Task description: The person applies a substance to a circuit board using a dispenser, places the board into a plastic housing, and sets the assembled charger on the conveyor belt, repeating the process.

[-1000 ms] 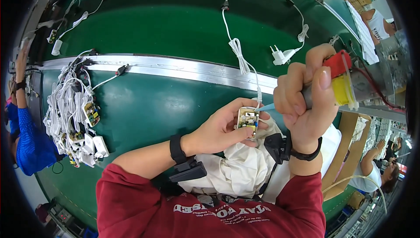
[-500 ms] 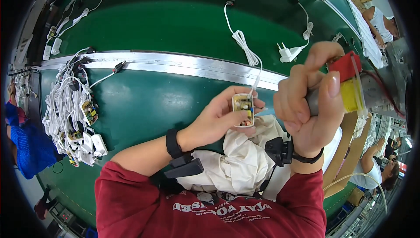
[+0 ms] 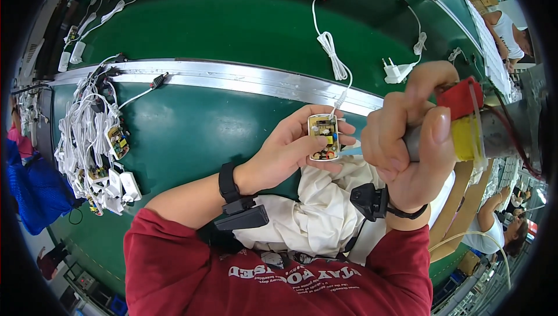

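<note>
My left hand (image 3: 279, 147) holds an open white power adapter (image 3: 323, 137) with its circuit board facing up, the thumb lying on the parts. A white cord (image 3: 332, 56) leads from its top edge. On the right, my right hand (image 3: 410, 136) is wrapped round a grey cylindrical tool (image 3: 508, 133), with a red block and a band of yellow tape on it. Just right of the adapter a light blue tip (image 3: 352, 151) shows, pointing at the board's lower edge; its link to the tool is hidden behind my fingers.
A heap of white corded adapters (image 3: 87, 142) lies at left on the green bench. A metal rail (image 3: 232, 87) divides it from the green surface (image 3: 221, 20) beyond, where a plug adapter (image 3: 396, 71) and other corded units lie. Cardboard (image 3: 456, 211) stands at right; people sit farther off.
My left hand and the adapter have risen slightly. The light blue tip now shows clearly beside the board. My right hand keeps its grip on the tool.
</note>
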A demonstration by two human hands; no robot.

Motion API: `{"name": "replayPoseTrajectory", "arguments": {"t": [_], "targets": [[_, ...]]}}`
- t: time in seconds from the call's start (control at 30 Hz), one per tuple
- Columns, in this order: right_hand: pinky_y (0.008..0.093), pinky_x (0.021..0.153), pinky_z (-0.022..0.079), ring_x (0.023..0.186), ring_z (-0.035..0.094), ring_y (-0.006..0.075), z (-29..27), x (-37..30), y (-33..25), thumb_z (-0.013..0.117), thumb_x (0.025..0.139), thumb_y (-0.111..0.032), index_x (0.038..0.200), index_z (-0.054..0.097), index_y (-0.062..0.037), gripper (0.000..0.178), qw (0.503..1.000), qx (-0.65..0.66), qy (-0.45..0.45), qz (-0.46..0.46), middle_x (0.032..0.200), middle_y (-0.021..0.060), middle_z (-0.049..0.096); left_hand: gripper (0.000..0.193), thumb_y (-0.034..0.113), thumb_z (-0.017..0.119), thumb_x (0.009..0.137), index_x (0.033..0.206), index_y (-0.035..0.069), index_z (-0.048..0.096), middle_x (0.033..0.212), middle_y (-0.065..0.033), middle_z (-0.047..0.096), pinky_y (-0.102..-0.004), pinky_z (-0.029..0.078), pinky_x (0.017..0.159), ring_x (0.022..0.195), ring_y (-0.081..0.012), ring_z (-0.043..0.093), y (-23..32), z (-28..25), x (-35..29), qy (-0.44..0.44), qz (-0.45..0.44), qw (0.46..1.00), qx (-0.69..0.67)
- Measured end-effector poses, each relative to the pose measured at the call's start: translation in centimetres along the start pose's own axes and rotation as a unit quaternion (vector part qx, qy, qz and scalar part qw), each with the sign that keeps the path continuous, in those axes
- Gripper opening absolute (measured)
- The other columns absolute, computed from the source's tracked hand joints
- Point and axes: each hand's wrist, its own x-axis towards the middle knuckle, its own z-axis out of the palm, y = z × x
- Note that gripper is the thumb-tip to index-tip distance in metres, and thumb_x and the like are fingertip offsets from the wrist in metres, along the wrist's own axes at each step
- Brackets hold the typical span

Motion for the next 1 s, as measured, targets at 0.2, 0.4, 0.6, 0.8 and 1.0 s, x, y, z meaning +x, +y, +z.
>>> {"name": "replayPoseTrajectory", "arguments": {"t": [0.2, 0.4, 0.6, 0.8, 1.0], "targets": [[0.0208, 0.035, 0.025, 0.035, 0.028, 0.0063, 0.2, -0.4, 0.1, 0.044, 0.095, -0.04, 0.094, 0.032, -0.009, 0.033, 1.0, -0.013, -0.007, -0.008, 0.048, -0.0008, 0.034, 0.039, 0.007, 0.04, 0.094, 0.132, 0.006, 0.033, 0.129, -0.0128, 0.046, -0.0428, 0.05, 0.091, 0.118, -0.0253, 0.05, -0.2, -0.1, 0.1, -0.041, -0.007, 0.997, -0.069], [0.0212, 0.036, 0.025, 0.036, 0.03, 0.0067, 0.3, -0.3, 0.4, 0.045, 0.094, -0.041, 0.095, 0.032, -0.009, 0.034, 0.999, -0.011, -0.038, -0.014, 0.049, -0.0001, 0.035, 0.039, 0.008, 0.037, 0.096, 0.134, 0.006, 0.03, 0.134, -0.0136, 0.041, -0.0453, 0.047, 0.095, 0.119, -0.0255, 0.048, -0.4, -0.4, 0.0, -0.076, -0.006, 0.991, -0.108], [0.0213, 0.036, 0.026, 0.036, 0.03, 0.0069, 0.5, -0.2, 0.3, 0.046, 0.094, -0.04, 0.095, 0.032, -0.0091, 0.034, 0.999, 0.008, -0.032, -0.013, 0.049, 0.0002, 0.035, 0.04, 0.008, 0.037, 0.096, 0.135, 0.006, 0.029, 0.134, -0.0131, 0.041, -0.0456, 0.047, 0.095, 0.12, -0.0253, 0.047, -0.2, -0.2, -0.1, -0.069, -0.013, 0.993, -0.095], [0.0209, 0.035, 0.024, 0.036, 0.03, 0.0061, 0.4, -0.1, -0.2, 0.043, 0.095, -0.042, 0.104, 0.032, -0.0065, 0.038, 0.999, -0.031, -0.009, -0.008, 0.049, -0.0009, 0.034, 0.04, 0.009, 0.039, 0.095, 0.134, 0.008, 0.03, 0.134, -0.0124, 0.041, -0.045, 0.046, 0.095, 0.121, -0.0258, 0.047, -0.3, -0.2, 0.3, -0.073, -0.018, 0.992, -0.098], [0.021, 0.034, 0.023, 0.035, 0.029, 0.0055, 0.3, -0.3, -0.5, 0.041, 0.095, -0.043, 0.109, 0.031, -0.0052, 0.042, 1.0, 0.015, -0.013, -0.008, 0.048, -0.0017, 0.033, 0.039, 0.007, 0.042, 0.094, 0.132, 0.008, 0.033, 0.131, -0.0118, 0.043, -0.0429, 0.048, 0.094, 0.117, -0.0236, 0.049, 1.4, 0.3, 1.4, -0.04, 0.018, 0.999, 0.011]]}}
